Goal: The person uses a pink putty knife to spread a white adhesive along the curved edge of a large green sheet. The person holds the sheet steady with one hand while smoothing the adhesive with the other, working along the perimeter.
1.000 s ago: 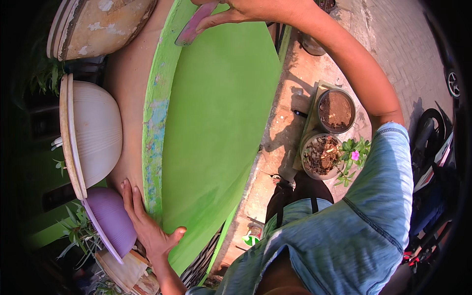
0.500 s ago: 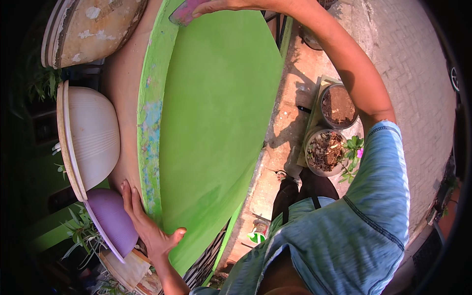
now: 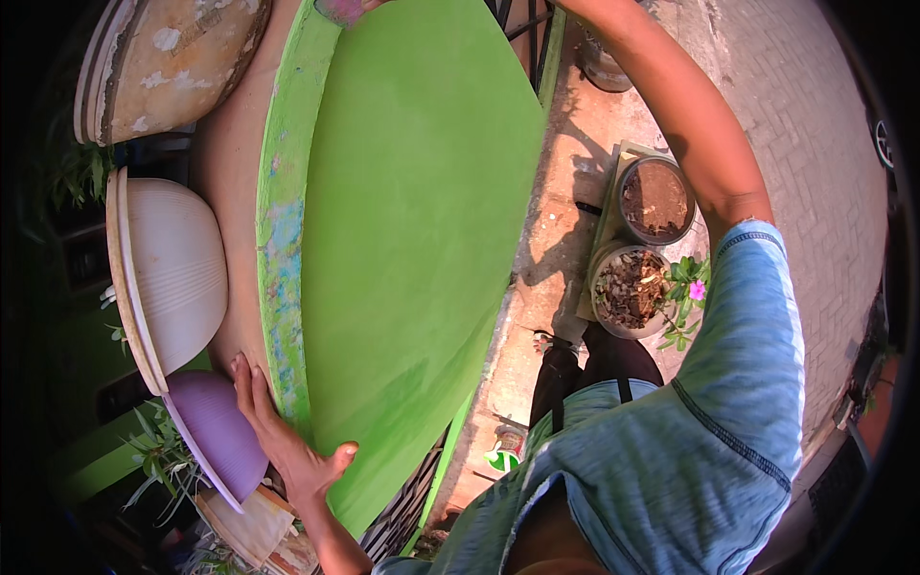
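Plainly, the big green round basin (image 3: 422, 240) fills the middle of the view, tipped on its edge, its long axis running from 12 o'clock down to 7 o'clock. The left hand (image 3: 287, 446) grips its lower rim at about 7 o'clock, fingers spread along the worn outer edge and thumb hooked over onto the smooth face. The right hand (image 3: 350, 8) is at the far top rim near 12 o'clock, cut off by the frame, so I cannot tell its grasp; something pinkish shows there.

Just left of the left hand a purple bowl (image 3: 216, 431) leans on edge, with a cream ribbed bowl (image 3: 168, 273) above it at 9 o'clock. At 3 o'clock two pots stand on the paving: one (image 3: 656, 199) holds bare soil, the other (image 3: 632, 287) dry litter beside a small pink-flowered plant (image 3: 692, 287).
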Demonstrator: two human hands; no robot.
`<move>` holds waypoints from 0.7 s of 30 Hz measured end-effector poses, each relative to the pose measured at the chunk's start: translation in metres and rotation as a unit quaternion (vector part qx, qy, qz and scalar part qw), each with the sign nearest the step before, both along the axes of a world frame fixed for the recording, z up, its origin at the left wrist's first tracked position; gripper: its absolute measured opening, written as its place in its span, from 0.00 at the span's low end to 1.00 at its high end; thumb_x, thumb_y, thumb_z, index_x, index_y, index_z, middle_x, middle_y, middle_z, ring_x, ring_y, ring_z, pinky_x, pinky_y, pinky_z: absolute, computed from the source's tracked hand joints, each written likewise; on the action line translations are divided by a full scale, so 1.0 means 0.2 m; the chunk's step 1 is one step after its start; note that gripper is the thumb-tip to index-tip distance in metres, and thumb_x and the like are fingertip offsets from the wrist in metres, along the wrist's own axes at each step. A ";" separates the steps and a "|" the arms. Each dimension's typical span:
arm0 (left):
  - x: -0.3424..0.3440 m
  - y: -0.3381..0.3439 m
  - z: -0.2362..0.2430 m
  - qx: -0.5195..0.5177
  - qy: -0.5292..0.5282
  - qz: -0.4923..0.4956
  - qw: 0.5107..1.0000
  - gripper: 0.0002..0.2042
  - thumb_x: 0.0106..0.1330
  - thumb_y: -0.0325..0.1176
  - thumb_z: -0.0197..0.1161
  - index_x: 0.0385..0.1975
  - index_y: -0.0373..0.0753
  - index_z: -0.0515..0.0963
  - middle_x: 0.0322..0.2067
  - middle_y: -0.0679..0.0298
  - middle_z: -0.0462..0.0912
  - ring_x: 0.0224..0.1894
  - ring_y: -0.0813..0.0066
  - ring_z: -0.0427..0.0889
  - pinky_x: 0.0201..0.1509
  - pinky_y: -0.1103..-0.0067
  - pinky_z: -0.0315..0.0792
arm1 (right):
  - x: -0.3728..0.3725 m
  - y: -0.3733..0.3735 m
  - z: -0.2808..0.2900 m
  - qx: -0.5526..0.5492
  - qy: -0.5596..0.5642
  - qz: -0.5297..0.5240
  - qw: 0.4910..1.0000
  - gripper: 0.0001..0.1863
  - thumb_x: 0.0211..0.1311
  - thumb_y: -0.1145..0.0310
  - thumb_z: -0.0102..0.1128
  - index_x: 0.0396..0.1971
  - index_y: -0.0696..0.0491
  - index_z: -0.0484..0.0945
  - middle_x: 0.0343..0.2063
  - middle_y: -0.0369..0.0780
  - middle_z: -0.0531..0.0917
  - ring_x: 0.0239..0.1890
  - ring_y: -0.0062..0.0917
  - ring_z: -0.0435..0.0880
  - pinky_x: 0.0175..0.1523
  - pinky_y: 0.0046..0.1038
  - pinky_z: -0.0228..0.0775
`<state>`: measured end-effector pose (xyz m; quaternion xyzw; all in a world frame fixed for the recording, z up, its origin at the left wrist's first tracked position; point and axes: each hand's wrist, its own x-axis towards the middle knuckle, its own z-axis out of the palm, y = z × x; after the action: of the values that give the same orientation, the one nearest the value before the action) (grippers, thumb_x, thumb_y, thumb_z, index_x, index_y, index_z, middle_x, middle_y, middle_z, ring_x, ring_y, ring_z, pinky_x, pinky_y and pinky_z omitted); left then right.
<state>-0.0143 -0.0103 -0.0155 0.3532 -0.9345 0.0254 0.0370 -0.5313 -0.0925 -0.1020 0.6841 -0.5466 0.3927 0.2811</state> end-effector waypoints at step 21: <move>0.01 0.01 0.00 -0.005 -0.008 0.002 1.000 0.61 0.53 0.81 0.58 0.77 0.37 0.53 0.74 0.38 0.52 0.76 0.34 0.53 0.76 0.43 0.51 | 0.10 -0.01 -0.06 0.015 -0.027 0.031 0.999 0.33 0.48 0.34 0.72 0.30 0.54 0.89 0.18 0.47 0.81 0.29 0.43 0.81 0.53 0.42 0.62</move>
<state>-0.0129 -0.0088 -0.0157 0.3550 -0.9338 0.0334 0.0310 -0.5107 -0.0946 -0.1138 0.6941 -0.5379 0.4117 0.2436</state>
